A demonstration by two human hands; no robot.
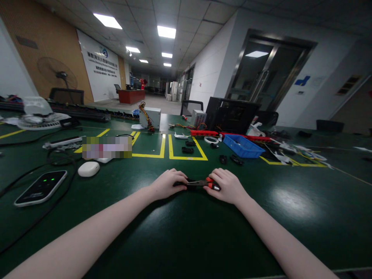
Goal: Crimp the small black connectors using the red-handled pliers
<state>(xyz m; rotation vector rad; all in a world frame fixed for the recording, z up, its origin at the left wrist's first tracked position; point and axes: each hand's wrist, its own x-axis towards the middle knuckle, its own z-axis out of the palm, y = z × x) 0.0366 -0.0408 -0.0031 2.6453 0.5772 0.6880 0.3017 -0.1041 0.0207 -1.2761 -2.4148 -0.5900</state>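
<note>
Both hands are close together over the dark green table (180, 232). My right hand (228, 185) is closed around the orange-and-black handles of a pair of long-nose pliers (200, 183), whose jaws point left. Opposite it, my left hand (167, 184) pinches a small black part (176, 183), mostly covered by the fingers. The tips of the pliers reach that part at the left fingertips; whether the jaws grip it I cannot tell. Beyond the hands, small black parts (187, 150) lie inside a yellow tape outline (188, 158), and more black pieces (236, 160) sit just outside it.
A blue tray (244, 146) stands right of the outline. At left are a phone-like device (40, 188) with green lights, a white rounded case (88, 169) and a black cable (37, 221). Farther back stand a power supply (152, 117) and a black computer case (229, 115).
</note>
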